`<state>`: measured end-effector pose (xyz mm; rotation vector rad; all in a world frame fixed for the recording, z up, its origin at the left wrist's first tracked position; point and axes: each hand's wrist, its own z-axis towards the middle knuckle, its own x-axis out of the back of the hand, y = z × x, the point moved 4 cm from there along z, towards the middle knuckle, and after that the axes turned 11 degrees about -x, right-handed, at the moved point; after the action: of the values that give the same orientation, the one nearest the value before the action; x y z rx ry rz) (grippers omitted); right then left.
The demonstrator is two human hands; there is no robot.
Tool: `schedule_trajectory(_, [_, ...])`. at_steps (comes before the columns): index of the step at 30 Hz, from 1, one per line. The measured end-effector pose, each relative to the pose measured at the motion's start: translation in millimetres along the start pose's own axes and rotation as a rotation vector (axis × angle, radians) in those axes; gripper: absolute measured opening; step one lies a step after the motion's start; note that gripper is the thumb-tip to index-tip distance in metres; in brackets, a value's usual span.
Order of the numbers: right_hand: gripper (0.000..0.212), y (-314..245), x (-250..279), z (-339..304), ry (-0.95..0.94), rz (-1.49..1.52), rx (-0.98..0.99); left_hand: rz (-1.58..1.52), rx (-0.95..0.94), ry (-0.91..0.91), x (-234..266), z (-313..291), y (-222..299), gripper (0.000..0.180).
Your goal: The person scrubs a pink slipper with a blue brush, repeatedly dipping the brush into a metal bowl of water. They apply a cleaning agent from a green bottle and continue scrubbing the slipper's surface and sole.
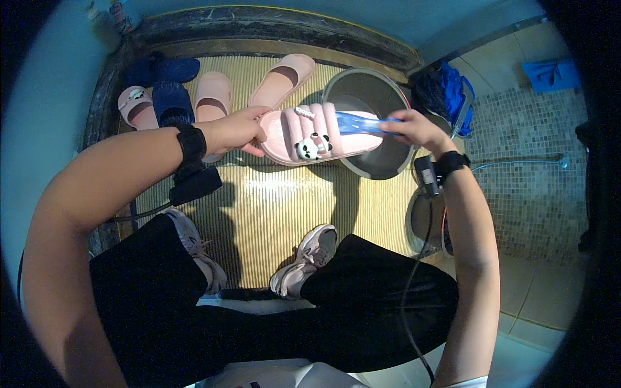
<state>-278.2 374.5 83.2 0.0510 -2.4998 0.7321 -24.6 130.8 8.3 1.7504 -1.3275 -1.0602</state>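
My left hand point(238, 131) grips one end of a pink slide slipper point(277, 137), thumb on top. The slipper has puffy ribbed straps and a panda charm, and it is tilted sole-down over the rim of a grey basin point(396, 169). In my right hand point(419, 129) is a blue brush-like tool point(356, 123), blurred by motion. It lies along the slipper's footbed, and its far end reaches the strap, where its tip is hidden.
Behind my left hand stand pink slippers point(280, 83) and dark blue slippers point(171, 103). They rest on a ribbed yellowish mat point(278, 207). A blue and black bag point(453, 97) sits right of the basin. A hose point(517, 160) runs along the tiled floor at right.
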Motion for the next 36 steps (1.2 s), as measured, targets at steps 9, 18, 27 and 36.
schedule_trajectory(9, [0.038, -1, -16, -19, -0.050, -0.030, -0.033, -0.082, 0.038, -0.005, -5, -5, 11, 0.066])
schedule_trajectory(18, [0.033, -2, 5, -9, 0.001, -0.063, -0.101, -0.071, 0.018, 0.008, -7, -14, 1, 0.067])
schedule_trajectory(27, [0.039, -5, -44, -6, -0.195, 0.003, -0.087, -0.043, 0.061, -0.013, -3, -1, -4, 0.058])
schedule_trajectory(36, [0.040, 20, 29, -22, 0.083, -0.033, -0.253, -0.027, 0.050, -0.044, -3, -9, -8, 0.051])
